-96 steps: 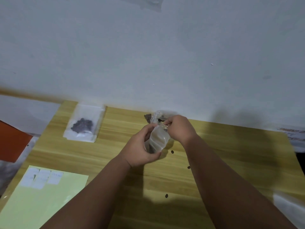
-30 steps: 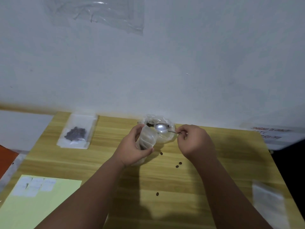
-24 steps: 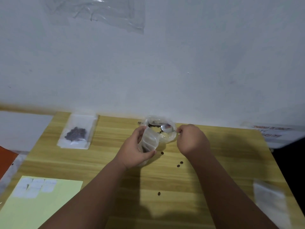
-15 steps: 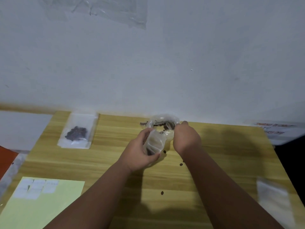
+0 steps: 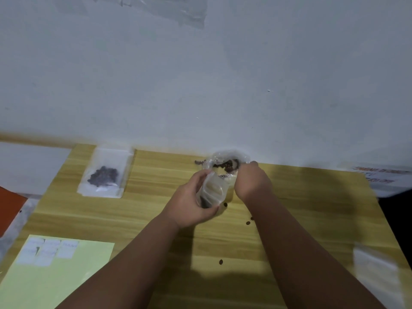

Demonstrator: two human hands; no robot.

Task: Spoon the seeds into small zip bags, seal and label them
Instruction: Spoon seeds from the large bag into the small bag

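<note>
1. Our left hand (image 5: 189, 206) kept its grip closed around a small zip bag (image 5: 213, 190), mouth upward.
2. Our right hand (image 5: 253, 182) reached into the seed supply bag (image 5: 225, 162); its grip was hidden.
3. Loose seeds (image 5: 247, 223) dotted the wooden surface (image 5: 156, 208); a filled bag (image 5: 104, 175) lay far left.

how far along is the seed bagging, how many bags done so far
Done: one filled zip bag lies flat at the table's far left; whether it is sealed or labelled is unclear. In hand: the left hand holds a second small bag open while the right hand works at the seed pile in clear plastic. Left: finish filling, seal, add a label from the label sheet, and gather the loose seeds.
</note>
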